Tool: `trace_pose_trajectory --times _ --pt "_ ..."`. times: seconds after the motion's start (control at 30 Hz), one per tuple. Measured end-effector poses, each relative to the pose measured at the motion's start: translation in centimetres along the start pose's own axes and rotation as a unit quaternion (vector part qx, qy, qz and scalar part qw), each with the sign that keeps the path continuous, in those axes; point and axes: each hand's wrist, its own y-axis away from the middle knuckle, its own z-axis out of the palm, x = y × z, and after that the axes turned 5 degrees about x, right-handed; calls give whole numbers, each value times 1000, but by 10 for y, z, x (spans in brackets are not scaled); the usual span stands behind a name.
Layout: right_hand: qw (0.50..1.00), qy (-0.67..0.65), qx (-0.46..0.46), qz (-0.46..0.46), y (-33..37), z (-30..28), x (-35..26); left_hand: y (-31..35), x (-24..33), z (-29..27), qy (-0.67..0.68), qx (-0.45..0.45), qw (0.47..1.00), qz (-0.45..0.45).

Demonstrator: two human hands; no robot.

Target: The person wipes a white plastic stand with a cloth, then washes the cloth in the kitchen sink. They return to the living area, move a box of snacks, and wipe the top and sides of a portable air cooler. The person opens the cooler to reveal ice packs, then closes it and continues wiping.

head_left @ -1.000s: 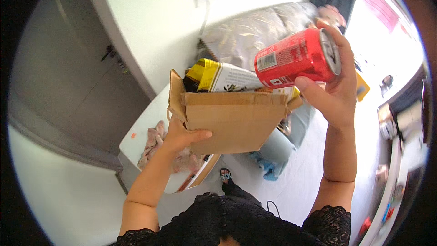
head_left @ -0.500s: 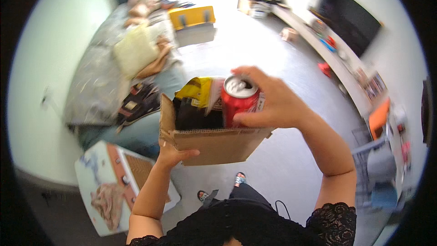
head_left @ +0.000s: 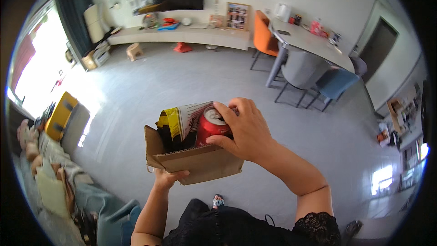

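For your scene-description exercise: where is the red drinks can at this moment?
In the head view, the red can stands upright near picture centre, inside the cardboard box, gripped by the right hand, just right of a yellow-and-white packet.

Yellow-black-white packet [head_left: 180,120] and red can [head_left: 210,131] in brown cardboard box [head_left: 200,166]

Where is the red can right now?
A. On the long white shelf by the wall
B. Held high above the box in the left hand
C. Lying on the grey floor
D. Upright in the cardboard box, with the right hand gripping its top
D: the red can stands upright inside the cardboard box, the right hand wraps around its upper part, and the left hand supports the box from below.
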Motion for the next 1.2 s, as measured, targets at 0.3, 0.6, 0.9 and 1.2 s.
trace_pose_trajectory --times 0.3,0.6,0.9,1.2 --pt "960 43 218 171 -14 -27 280 -266 -36 200 8 -145 989 20" --pt "834 -205 189 475 -31 -50 557 -557 -59 457 45 -236 971 12" --pt "855 -142 309 392 -95 -94 843 -775 -89 725 -38 -353 932 72" --pt "832 -66 300 462 -179 -113 1168 -1006 -140 925 -240 -361 898 72"
